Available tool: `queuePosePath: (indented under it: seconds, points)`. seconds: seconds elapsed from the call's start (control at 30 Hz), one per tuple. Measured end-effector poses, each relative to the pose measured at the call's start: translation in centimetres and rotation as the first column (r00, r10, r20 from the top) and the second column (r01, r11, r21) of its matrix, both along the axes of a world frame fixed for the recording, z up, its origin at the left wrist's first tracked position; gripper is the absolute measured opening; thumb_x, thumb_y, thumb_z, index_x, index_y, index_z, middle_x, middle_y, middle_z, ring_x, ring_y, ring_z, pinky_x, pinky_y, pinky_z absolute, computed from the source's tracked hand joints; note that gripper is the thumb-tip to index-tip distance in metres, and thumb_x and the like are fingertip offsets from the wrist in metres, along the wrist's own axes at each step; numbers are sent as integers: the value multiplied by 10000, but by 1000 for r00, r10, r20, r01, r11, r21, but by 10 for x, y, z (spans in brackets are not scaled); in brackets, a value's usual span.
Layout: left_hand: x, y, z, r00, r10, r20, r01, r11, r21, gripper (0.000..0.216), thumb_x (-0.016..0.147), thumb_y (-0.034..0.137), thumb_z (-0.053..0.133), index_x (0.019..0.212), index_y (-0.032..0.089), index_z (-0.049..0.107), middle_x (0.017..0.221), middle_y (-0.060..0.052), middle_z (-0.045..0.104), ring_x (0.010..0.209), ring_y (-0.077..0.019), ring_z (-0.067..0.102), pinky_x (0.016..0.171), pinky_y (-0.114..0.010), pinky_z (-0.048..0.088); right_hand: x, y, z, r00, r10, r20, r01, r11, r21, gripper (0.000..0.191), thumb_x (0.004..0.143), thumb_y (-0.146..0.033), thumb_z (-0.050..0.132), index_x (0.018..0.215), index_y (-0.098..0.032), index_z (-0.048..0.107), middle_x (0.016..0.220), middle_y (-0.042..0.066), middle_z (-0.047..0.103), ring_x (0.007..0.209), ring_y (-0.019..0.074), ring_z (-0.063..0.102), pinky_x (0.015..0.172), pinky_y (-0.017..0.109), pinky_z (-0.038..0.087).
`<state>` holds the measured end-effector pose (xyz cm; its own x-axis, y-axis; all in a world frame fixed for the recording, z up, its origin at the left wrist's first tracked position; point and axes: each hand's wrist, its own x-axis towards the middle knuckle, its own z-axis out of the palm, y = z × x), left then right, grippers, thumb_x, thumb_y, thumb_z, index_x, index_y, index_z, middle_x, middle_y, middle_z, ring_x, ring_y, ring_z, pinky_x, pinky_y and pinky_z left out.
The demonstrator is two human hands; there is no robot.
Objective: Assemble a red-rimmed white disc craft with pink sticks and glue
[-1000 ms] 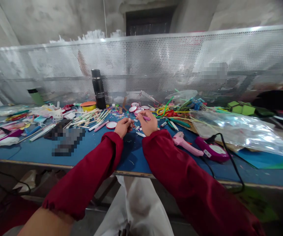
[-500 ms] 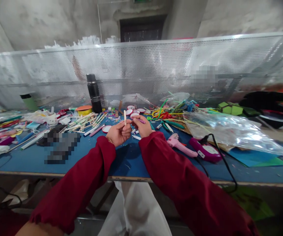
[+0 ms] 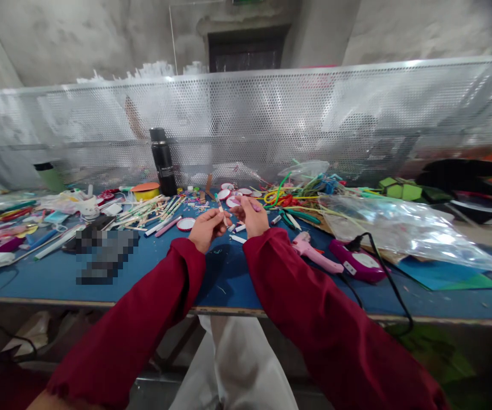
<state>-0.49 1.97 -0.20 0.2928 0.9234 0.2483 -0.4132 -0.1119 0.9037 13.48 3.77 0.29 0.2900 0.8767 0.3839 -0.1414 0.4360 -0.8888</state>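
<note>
Over the middle of the blue table, my left hand (image 3: pixel 208 226) pinches a thin, pale wooden craft stick (image 3: pixel 221 208); its upper end looks greenish. Close beside it on the right, my right hand (image 3: pixel 252 215) is closed around a slim purple marker (image 3: pixel 257 206), mostly covered by the fingers. The fingertips of both hands are nearly together near the stick. Beneath and between them lie several white pens or caps, among them a white one (image 3: pixel 238 239). Small round red-rimmed discs lie around, one (image 3: pixel 185 224) to the left of my left hand.
A black bottle (image 3: pixel 163 162) stands at the back before a perforated metal screen (image 3: pixel 246 125). Many craft sticks (image 3: pixel 147 212) are heaped on the left. On the right lie a pink glue gun (image 3: pixel 316 253), a purple device (image 3: pixel 359 262) with a black cable, and clear plastic sheeting (image 3: pixel 400 228).
My left hand has tilted the craft stick from upright to leaning left. My right hand has turned and lifted slightly, with the marker still in its fingers.
</note>
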Motion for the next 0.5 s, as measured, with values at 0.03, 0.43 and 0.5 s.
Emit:
queuePosePath:
  seconds: [0.03,0.43,0.5]
  points:
    - [1,1,-1,995,91,-44,-90,996,28,229,769,346,687,855,140,637,736,-25,632,525,-65,507,450,-171,355,2,1,2,999,-35,-16,36,999,11,510,788,-636,531,947,-177,688,588,17,642,533,145,589,500,259,428]
    - [1,-6,2,926,357,-122,-348,933,93,252,789,410,649,789,161,612,568,46,462,451,-52,375,405,-192,236,9,-59,22,611,-495,618,-38,762,647,242,850,-271,562,1056,-258,688,950,44,716,932,230,634,895,417,442]
    - [3,-5,0,942,323,-89,-317,946,76,261,821,408,612,738,173,535,568,53,453,429,-46,335,402,-194,225,15,-64,22,512,-534,673,-113,735,669,272,829,-234,572,1078,-258,679,957,38,714,927,226,623,911,423,413]
